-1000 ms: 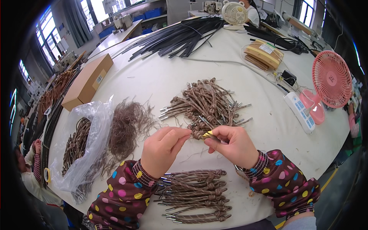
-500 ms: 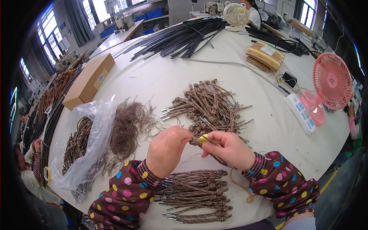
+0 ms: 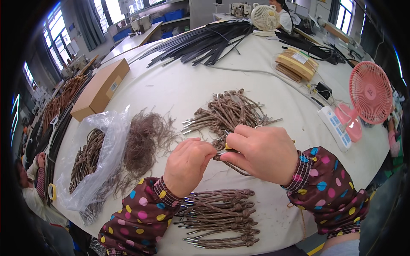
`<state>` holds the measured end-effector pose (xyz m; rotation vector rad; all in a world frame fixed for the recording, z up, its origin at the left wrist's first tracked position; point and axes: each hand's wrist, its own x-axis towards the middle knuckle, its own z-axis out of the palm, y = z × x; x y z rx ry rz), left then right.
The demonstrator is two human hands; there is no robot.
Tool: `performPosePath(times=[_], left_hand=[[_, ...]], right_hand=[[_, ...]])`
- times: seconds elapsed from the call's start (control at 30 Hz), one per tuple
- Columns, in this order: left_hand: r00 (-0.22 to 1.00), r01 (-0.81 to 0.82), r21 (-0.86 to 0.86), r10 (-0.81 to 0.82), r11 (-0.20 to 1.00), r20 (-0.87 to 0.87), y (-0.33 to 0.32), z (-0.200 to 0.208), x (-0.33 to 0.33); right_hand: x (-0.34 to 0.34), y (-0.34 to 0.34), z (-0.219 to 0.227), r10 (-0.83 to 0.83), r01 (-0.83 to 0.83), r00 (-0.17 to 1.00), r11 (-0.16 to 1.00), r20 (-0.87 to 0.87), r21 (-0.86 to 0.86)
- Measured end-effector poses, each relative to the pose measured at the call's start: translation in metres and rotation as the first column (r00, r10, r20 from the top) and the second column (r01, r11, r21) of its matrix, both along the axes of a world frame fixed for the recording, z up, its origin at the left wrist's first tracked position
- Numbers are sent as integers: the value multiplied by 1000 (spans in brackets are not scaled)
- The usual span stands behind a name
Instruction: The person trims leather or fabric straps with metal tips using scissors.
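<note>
My left hand [image 3: 188,165] is closed in a pinch on a brown patterned cord [image 3: 218,157]. My right hand [image 3: 265,149] is wrapped round a small yellow-handled tool [image 3: 228,146], most of it hidden by the fingers. Its bright metal tip meets the cord right at my left fingertips. A length of cord trails below the right hand. Just beyond the hands lies a heap of knotted brown cords [image 3: 232,109] with metal-tipped ends. Nearer me, below my wrists, similar knotted cords [image 3: 222,217] lie side by side in a column.
Left of my hands are a tangle of brown thread [image 3: 147,136] and a clear plastic bag [image 3: 109,136] of cords. A cardboard box [image 3: 100,89] stands behind them. To the right are a white power strip [image 3: 335,127] and a pink fan [image 3: 370,91]. Black strips [image 3: 200,40] lie farther back.
My right hand has turned over and risen a little to the right, so its back now faces up. The tool's metal tip now shows at the cord. My left hand has barely moved.
</note>
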<state>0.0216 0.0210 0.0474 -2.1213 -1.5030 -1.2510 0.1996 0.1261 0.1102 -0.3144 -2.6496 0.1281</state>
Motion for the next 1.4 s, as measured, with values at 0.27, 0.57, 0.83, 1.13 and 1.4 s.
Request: performPosePath(times=[0.27,0.57,0.83,1.13,1.4], left_hand=[[992,13,-15,-15,1000,-127,-1,-4,-1],[996,-7,-28,9,1000,87,-2,-8,5],[912,-24,-154,85,988,401,-7,-10,9],[332,528,-245,68,813,941,-7,1,8],[319,582,-244,58,775,946,-6,7,2]], right_hand=[[-4,3,12,75,-110,983,970,166,216],[0,10,-9,49,-53,999,981,-22,-189],[2,-2,-60,39,-186,982,125,-183,-975],[-10,-15,-61,-299,-210,902,327,-311,-922],[0,-11,-40,-260,-91,929,532,-264,-842]])
